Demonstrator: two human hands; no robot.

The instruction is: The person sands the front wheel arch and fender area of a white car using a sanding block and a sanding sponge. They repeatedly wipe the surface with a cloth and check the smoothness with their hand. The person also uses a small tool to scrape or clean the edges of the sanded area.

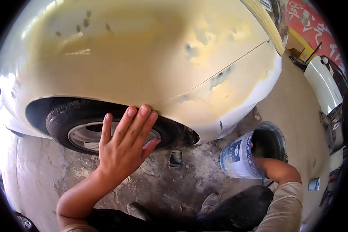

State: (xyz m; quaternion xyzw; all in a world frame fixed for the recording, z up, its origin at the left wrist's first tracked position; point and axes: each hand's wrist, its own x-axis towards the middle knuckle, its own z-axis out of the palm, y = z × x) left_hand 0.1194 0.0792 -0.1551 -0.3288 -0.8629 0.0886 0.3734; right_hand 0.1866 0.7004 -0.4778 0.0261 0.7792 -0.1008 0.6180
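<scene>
My left hand [127,143] is open, its fingers stretched out and close together. Its fingertips rest at the lower edge of a car's fender [116,69], just above the wheel arch. The fender is sanded, with beige and yellow areas and grey worn patches. Behind my hand is a black tire [62,120] with a silver rim. My right hand [263,165] reaches into a white and blue bucket [236,154] standing on the floor. The bucket's wall hides the fingers, so what they hold, if anything, cannot be seen. Dark liquid seems to fill the inside.
A small dark rectangular block [175,158] lies on the stained concrete floor [143,185] between the wheel and the bucket. A white car panel [323,85] leans at the right. A small can [313,184] stands near the right edge. A red banner [317,23] hangs at the far right.
</scene>
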